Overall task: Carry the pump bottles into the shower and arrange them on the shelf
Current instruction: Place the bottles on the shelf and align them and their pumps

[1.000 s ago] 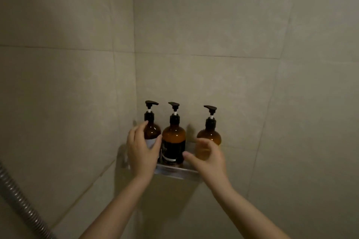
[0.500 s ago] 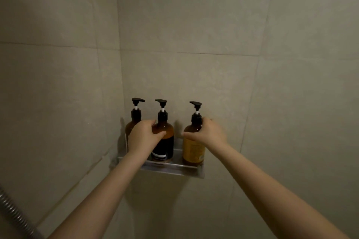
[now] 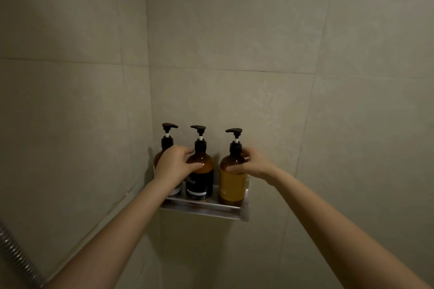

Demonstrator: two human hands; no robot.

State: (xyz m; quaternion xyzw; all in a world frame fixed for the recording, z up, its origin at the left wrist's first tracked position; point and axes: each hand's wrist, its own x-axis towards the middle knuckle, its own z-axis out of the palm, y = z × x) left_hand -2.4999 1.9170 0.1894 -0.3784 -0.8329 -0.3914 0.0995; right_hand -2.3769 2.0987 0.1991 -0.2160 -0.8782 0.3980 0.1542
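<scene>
Three amber pump bottles with black pumps stand upright in a row on a metal corner shelf [image 3: 206,212]. The left bottle [image 3: 167,142] has a white label and is mostly hidden behind my left hand [image 3: 175,166]. My left hand wraps that bottle's shoulder, and its fingertips touch the middle bottle [image 3: 200,180], which has a black label. My right hand [image 3: 254,164] grips the shoulder of the right bottle [image 3: 232,185], which has a yellow label.
Beige tiled walls meet in a corner just left of the shelf. A ribbed metal shower hose [image 3: 17,258] runs along the lower left edge of the view.
Both hands have risen from the shelf's front edge to the bottles' shoulders. The right bottle now stands closer to the middle one. The view has shifted slightly.
</scene>
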